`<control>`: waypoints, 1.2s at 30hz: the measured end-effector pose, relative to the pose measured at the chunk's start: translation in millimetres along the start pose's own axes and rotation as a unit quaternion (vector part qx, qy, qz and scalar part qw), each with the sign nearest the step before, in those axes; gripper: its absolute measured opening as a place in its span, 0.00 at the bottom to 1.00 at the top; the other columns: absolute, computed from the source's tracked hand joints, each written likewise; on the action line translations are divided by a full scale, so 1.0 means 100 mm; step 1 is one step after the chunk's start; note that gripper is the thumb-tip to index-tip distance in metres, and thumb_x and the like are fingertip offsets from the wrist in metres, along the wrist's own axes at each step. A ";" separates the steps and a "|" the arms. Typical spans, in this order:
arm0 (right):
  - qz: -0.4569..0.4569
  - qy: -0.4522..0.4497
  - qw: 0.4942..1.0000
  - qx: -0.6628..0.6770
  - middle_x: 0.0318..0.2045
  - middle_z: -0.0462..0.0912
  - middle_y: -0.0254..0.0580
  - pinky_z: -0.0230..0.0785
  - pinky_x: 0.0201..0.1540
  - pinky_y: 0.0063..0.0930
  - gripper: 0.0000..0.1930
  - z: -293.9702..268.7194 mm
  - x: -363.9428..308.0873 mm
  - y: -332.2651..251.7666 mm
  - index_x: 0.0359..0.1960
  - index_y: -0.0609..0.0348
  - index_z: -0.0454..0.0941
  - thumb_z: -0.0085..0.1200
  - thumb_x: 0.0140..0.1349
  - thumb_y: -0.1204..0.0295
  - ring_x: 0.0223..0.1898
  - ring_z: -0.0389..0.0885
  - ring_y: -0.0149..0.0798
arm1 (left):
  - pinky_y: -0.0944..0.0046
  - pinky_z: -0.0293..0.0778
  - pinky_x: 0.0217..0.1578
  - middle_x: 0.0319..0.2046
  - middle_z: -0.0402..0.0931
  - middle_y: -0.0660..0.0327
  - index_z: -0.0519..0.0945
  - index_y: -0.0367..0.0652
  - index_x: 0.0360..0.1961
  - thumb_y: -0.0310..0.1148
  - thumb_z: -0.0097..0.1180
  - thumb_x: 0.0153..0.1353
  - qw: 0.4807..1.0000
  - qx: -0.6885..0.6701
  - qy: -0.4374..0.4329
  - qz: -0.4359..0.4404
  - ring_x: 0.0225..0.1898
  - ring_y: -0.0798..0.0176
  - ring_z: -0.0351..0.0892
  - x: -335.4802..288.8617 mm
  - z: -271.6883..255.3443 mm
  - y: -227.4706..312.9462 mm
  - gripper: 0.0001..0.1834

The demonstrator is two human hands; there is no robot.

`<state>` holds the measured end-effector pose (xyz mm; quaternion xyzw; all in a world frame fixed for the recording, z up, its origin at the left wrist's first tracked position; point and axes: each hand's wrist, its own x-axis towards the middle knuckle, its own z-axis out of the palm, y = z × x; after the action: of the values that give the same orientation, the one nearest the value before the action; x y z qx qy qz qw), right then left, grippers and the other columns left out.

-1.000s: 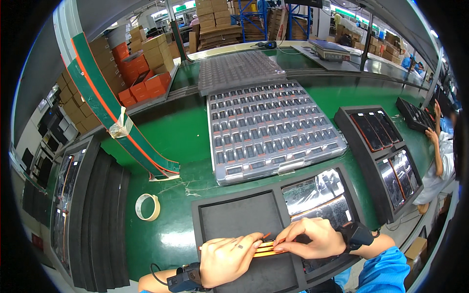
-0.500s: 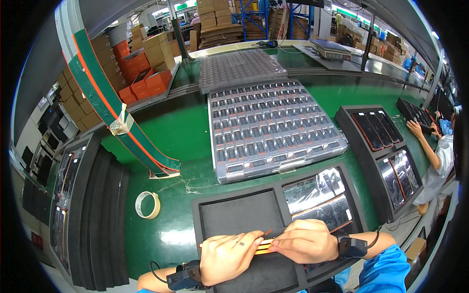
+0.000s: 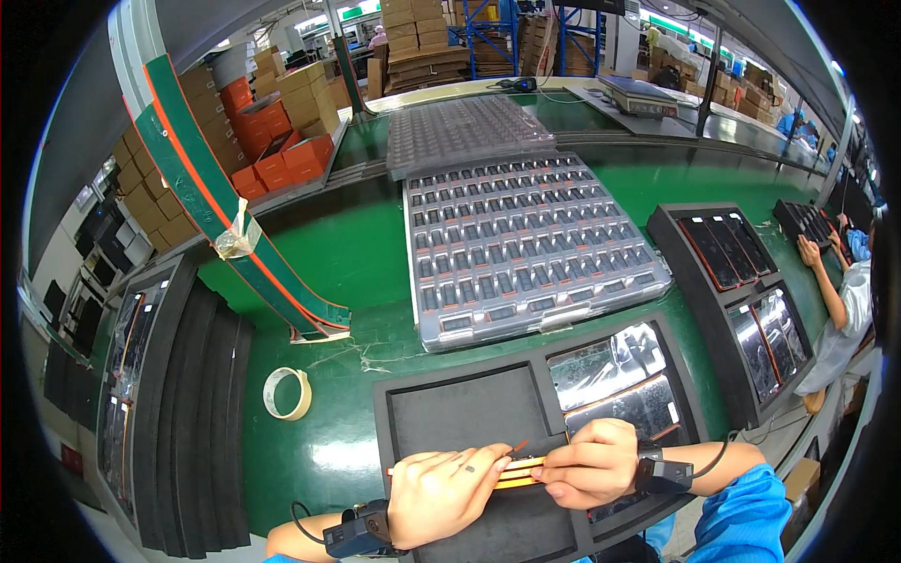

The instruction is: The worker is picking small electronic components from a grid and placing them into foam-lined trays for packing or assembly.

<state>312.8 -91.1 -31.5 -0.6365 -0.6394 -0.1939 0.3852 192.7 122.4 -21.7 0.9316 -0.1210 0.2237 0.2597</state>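
My left hand (image 3: 446,497) is closed round the left part of a flat, orange-edged piece with a black strip along its side (image 3: 518,474), held edge-on. At its other end, my right hand (image 3: 596,462) pinches it with thumb and fingers. Much of the piece is hidden by my hands, so its kind does not show. Both hands are over a black foam tray (image 3: 383,413). In the tray's right compartment lie film-covered, orange-edged flat panels (image 3: 610,366); the left compartment shows its bare bottom under and beyond my hands.
Past the foam tray is a clear plastic tray (image 3: 535,253) with rows of small dark parts. A tape roll (image 3: 287,393) lies at left, near a green-and-orange upright strip (image 3: 282,281). Stacked foam trays (image 3: 188,413) stand far left, another panel-filled foam tray (image 3: 671,225) right. A co-worker's hands (image 3: 821,253) are beyond.
My right hand has shifted slightly right along the piece and its fingers have changed grip, so more of the orange edge shows. The co-worker's hands have moved at the far right.
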 end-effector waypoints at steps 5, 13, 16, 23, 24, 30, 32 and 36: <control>0.001 0.003 1.000 0.030 0.31 0.85 0.28 0.69 0.25 0.23 0.03 0.05 -0.07 0.06 0.28 0.53 0.87 0.69 0.53 0.71 0.25 0.77 0.29 | 0.68 0.76 0.23 0.23 0.83 0.65 0.84 0.46 0.41 0.33 0.62 0.66 1.000 0.024 -0.002 0.002 0.20 0.65 0.83 0.06 -0.09 0.09 0.05; 0.170 0.040 0.980 0.099 0.37 0.84 0.35 0.75 0.38 0.29 0.11 0.06 0.25 0.04 0.33 0.57 0.85 0.73 0.54 0.66 0.35 0.82 0.36 | 0.68 0.78 0.26 0.28 0.84 0.66 0.83 0.46 0.41 0.36 0.63 0.66 0.998 0.042 -0.019 0.046 0.24 0.67 0.84 0.03 -0.02 0.05 0.07; 0.151 -0.023 0.975 0.159 0.41 0.84 0.36 0.75 0.44 0.32 0.12 -0.01 0.17 0.07 0.38 0.57 0.84 0.72 0.56 0.68 0.41 0.82 0.40 | 0.68 0.78 0.27 0.29 0.83 0.67 0.83 0.45 0.42 0.37 0.64 0.65 0.995 0.066 -0.031 0.066 0.26 0.68 0.83 0.02 0.00 0.05 0.09; 0.147 -0.042 0.949 0.276 0.39 0.87 0.42 0.71 0.31 0.25 0.08 -0.20 0.17 0.08 0.30 0.62 0.76 0.64 0.62 0.77 0.27 0.78 0.33 | 0.68 0.78 0.28 0.30 0.84 0.67 0.83 0.45 0.41 0.36 0.63 0.66 0.996 0.064 -0.025 0.057 0.26 0.68 0.83 0.01 0.01 0.03 0.08; 0.167 -0.067 0.935 0.305 0.40 0.87 0.41 0.70 0.29 0.24 0.09 -0.23 0.15 0.06 0.29 0.62 0.75 0.64 0.62 0.77 0.26 0.76 0.32 | 0.68 0.78 0.28 0.30 0.84 0.67 0.83 0.45 0.41 0.36 0.63 0.66 0.996 0.064 -0.025 0.057 0.26 0.68 0.83 0.01 0.01 0.03 0.08; 0.242 -0.115 0.875 0.403 0.39 0.88 0.41 0.73 0.29 0.23 0.10 -0.25 0.12 0.08 0.31 0.62 0.75 0.67 0.62 0.76 0.28 0.80 0.30 | 0.68 0.78 0.28 0.30 0.84 0.67 0.83 0.45 0.40 0.34 0.62 0.66 0.997 0.055 -0.027 0.046 0.26 0.68 0.83 0.02 0.02 0.04 0.06; 0.245 -0.102 0.861 0.434 0.37 0.88 0.40 0.76 0.31 0.27 0.10 -0.25 0.18 0.07 0.35 0.61 0.77 0.68 0.61 0.75 0.31 0.85 0.33 | 0.68 0.78 0.27 0.30 0.84 0.67 0.83 0.45 0.40 0.34 0.61 0.67 0.997 0.054 -0.028 0.048 0.26 0.68 0.83 0.02 0.02 0.04 0.06; 0.195 -0.098 0.901 0.374 0.35 0.87 0.42 0.78 0.32 0.30 0.10 -0.20 0.08 0.12 0.40 0.61 0.78 0.68 0.62 0.74 0.33 0.86 0.37 | 0.68 0.77 0.27 0.29 0.83 0.67 0.83 0.45 0.40 0.34 0.61 0.67 0.997 0.060 -0.032 0.044 0.26 0.68 0.82 0.02 0.01 0.05 0.06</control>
<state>330.3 -99.0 -15.6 -0.5738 -0.5622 0.2016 0.5604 193.1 117.9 -19.3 0.9459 -0.1564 0.2121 0.1893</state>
